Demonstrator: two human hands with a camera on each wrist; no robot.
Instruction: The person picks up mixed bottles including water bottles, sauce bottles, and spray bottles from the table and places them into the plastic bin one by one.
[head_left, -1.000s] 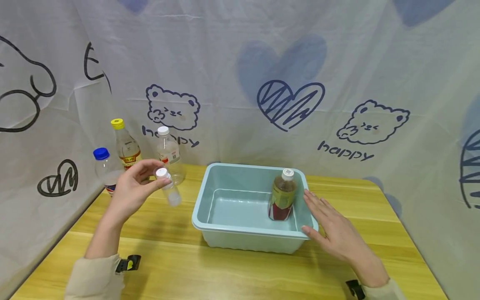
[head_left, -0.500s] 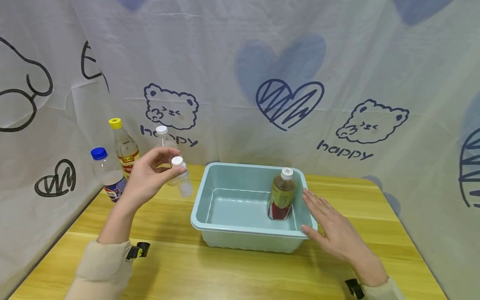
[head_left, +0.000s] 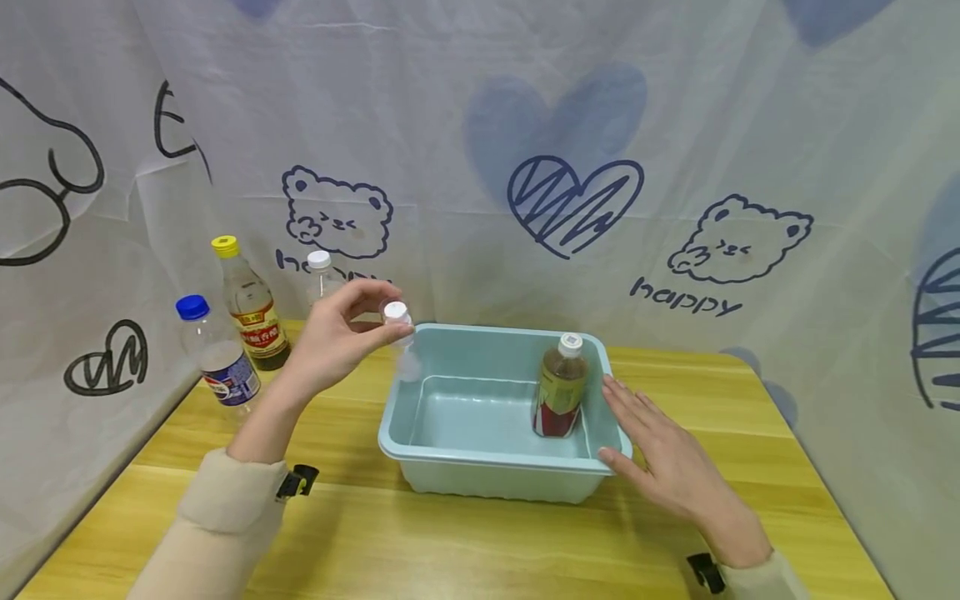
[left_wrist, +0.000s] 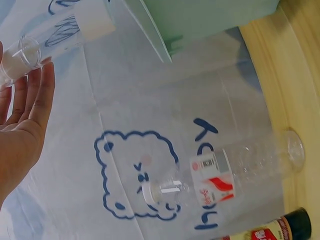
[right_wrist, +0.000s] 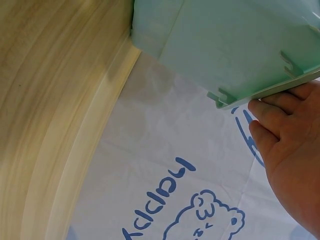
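Head view — held bottle [head_left: 407,358] steep — cap [head_left: 396,311] uppermost.

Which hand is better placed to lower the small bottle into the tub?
Likely the left hand: it holds the small bottle near one end of the tub, while the right hand touches the other.

Bottles [head_left: 559,390] — five, tub [head_left: 495,481] — one, one table [head_left: 420,550]

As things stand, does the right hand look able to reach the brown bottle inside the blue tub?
Probably yes: the right hand grips nothing and lies at the rim of the blue tub, close to the brown bottle. The top is open, so only the side wall seems between.
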